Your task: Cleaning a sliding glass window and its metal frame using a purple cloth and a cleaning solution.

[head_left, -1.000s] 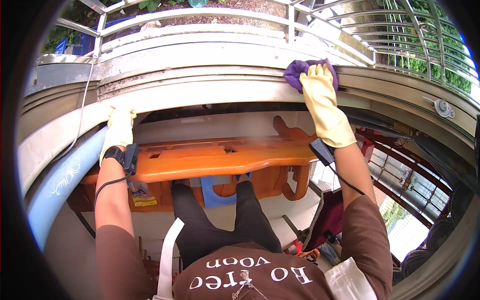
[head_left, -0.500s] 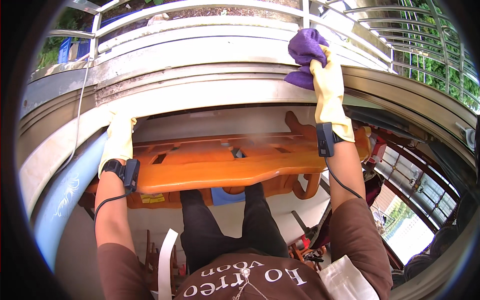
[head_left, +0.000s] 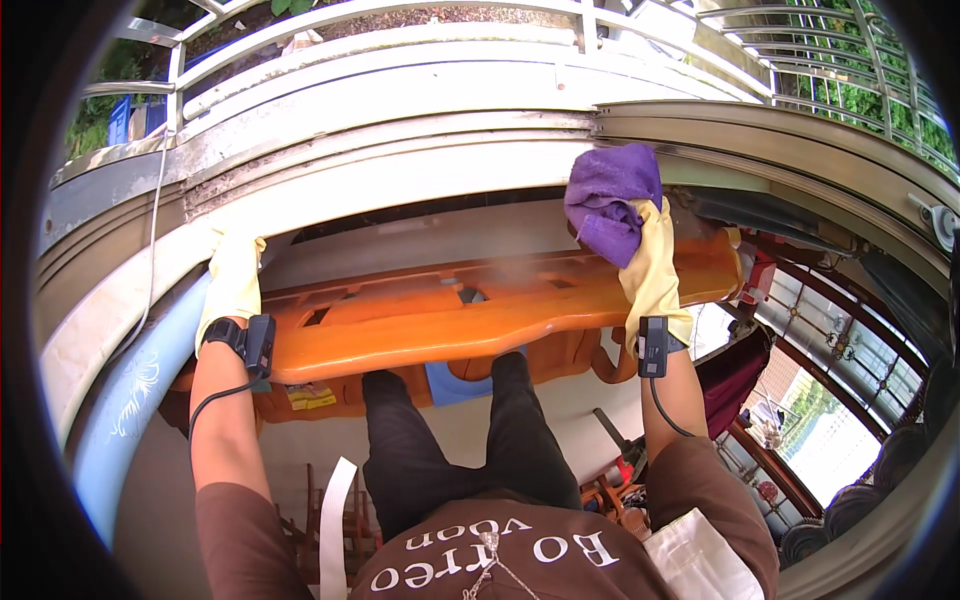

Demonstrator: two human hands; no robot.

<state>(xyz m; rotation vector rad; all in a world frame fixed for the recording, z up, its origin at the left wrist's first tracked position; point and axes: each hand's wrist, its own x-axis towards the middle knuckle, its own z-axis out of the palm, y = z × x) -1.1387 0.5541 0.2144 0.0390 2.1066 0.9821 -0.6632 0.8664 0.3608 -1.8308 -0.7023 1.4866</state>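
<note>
My right hand point(head_left: 652, 245), in a pale yellow rubber glove, is closed on a bunched purple cloth point(head_left: 612, 200). Hand and cloth hang in the air just inside the white window sill point(head_left: 420, 180), over the right part of an orange wooden bench point(head_left: 420, 335). My left hand point(head_left: 235, 275), gloved alike, grips the inner edge of the sill at the left; its fingertips blend into the bright surface. Beside that hand runs a light blue rounded pipe-like piece point(head_left: 150, 370) with a white pattern.
Metal window tracks point(head_left: 400, 138) run along the sill, with a sliding frame point(head_left: 780, 150) at the right. Beyond stands a pale metal railing point(head_left: 380, 18). A white cable point(head_left: 158, 220) crosses the sill at the left. My legs point(head_left: 425, 450) are against the bench.
My right hand has drawn the purple cloth back toward me, from the outer ledge to inside the sill. My left hand stays on the sill edge.
</note>
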